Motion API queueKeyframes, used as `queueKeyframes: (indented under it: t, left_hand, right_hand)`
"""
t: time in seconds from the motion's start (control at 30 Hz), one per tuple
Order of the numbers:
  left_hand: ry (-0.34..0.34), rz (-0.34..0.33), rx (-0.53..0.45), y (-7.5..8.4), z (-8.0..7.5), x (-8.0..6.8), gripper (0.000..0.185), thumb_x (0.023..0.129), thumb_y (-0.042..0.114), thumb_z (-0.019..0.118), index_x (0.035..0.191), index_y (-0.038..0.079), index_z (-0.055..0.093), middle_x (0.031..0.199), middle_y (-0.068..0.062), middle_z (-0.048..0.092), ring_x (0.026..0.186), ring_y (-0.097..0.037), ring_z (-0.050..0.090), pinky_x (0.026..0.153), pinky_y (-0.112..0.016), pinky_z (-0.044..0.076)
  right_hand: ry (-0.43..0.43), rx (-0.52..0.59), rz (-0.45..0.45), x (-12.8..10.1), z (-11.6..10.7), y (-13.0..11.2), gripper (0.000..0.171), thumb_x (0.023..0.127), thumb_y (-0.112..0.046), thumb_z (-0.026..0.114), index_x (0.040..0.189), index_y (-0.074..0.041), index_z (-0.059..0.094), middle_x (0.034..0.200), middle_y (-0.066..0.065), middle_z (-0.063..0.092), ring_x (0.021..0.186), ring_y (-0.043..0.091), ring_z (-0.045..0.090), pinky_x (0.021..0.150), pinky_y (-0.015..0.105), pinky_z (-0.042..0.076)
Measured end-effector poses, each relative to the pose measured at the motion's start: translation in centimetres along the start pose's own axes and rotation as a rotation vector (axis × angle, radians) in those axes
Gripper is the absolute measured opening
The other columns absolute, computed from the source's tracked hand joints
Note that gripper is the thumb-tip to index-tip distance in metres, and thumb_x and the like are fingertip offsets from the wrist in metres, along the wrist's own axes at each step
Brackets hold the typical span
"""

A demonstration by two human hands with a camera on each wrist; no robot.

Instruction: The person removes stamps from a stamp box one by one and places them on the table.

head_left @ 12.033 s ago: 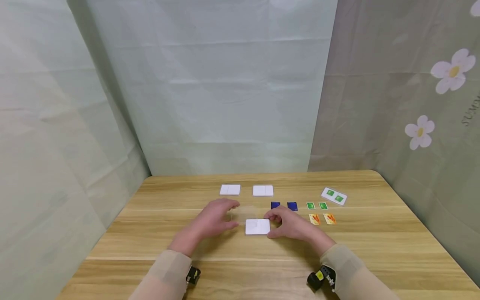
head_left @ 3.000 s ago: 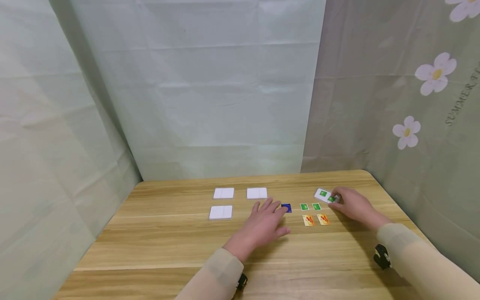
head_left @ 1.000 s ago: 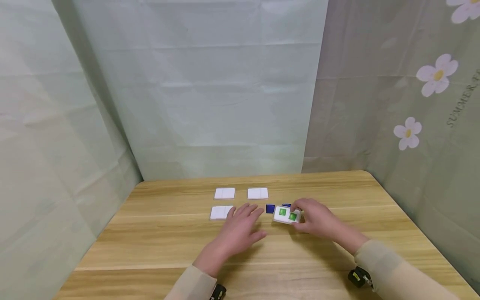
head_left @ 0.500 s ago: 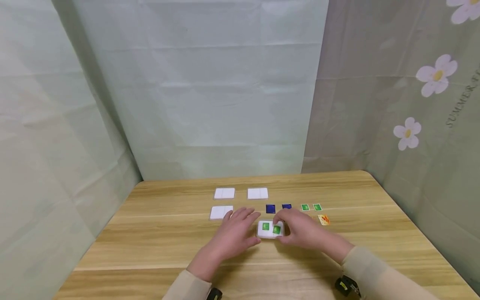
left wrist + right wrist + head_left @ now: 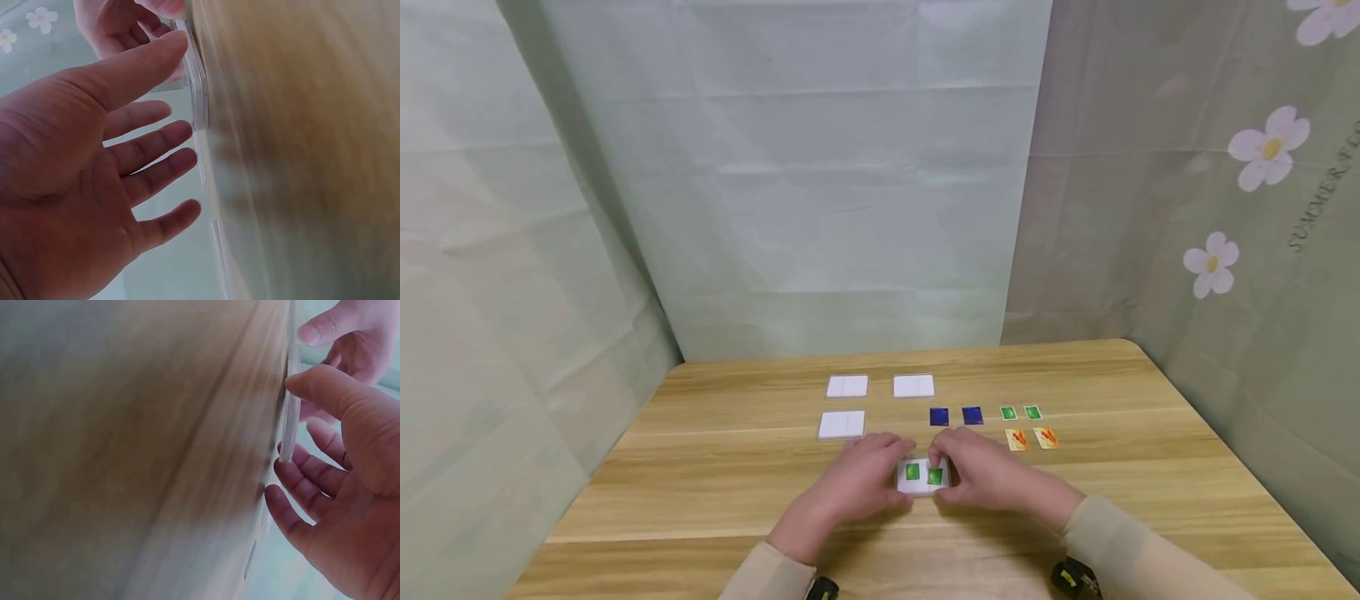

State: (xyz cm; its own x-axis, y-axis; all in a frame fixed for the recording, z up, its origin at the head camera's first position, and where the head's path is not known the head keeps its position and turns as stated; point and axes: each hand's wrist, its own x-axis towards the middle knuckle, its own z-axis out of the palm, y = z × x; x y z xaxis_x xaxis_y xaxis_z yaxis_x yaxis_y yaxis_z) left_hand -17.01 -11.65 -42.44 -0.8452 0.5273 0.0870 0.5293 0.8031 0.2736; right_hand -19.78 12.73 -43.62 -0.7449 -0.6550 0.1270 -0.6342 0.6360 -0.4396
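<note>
A clear flat case with a white face (image 5: 923,492) and two green squares (image 5: 912,472) lies between both hands near the middle of the table. My right hand (image 5: 985,471) pinches its right end, thumb on the near edge (image 5: 294,384) and fingers at the far edge. My left hand (image 5: 865,475) is at the left end, with the thumb close to the near corner and the fingers spread loosely towards the far side. In the left wrist view the left thumb (image 5: 169,50) overlaps the case edge (image 5: 199,94).
Three plain white cases lie farther back: back left (image 5: 847,386), back middle (image 5: 913,386) and left (image 5: 841,424). To the right are two dark blue squares (image 5: 939,417), two green tiles (image 5: 1008,413) and two orange-yellow tiles (image 5: 1017,440) on the wooden table (image 5: 700,483).
My right hand has picked up the case with green squares at the back right and carried it left and nearer. Earlier, a plain white case moved to the left group. My left hand has closed in.
</note>
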Motion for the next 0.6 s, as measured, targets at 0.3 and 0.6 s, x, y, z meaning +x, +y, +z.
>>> queueKeyframes:
  t: [0.3,0.6]
  left_hand:
    - [-0.026,0.019,-0.035,-0.3,0.14,-0.07,0.072,0.085,0.032,0.098,0.146,0.007,0.068,0.14,-0.009,0.069,0.128,-0.028,0.064,0.111,-0.048,0.053]
    - [-0.027,0.027,-0.039,-0.68,0.21,0.26,0.067,0.084,0.032,0.099,0.141,0.008,0.072,0.136,-0.006,0.069,0.123,-0.023,0.062,0.107,-0.042,0.054]
  right_hand:
    - [-0.027,-0.032,-0.004,0.02,0.02,-0.37,0.044,0.087,-0.028,0.095,0.119,-0.018,0.068,0.115,-0.007,0.068,0.103,0.01,0.06,0.092,0.035,0.057]
    - [-0.028,-0.027,-0.005,-0.59,0.08,0.23,0.064,0.091,-0.03,0.093,0.146,-0.01,0.067,0.143,0.005,0.067,0.131,0.024,0.062,0.11,0.051,0.055]
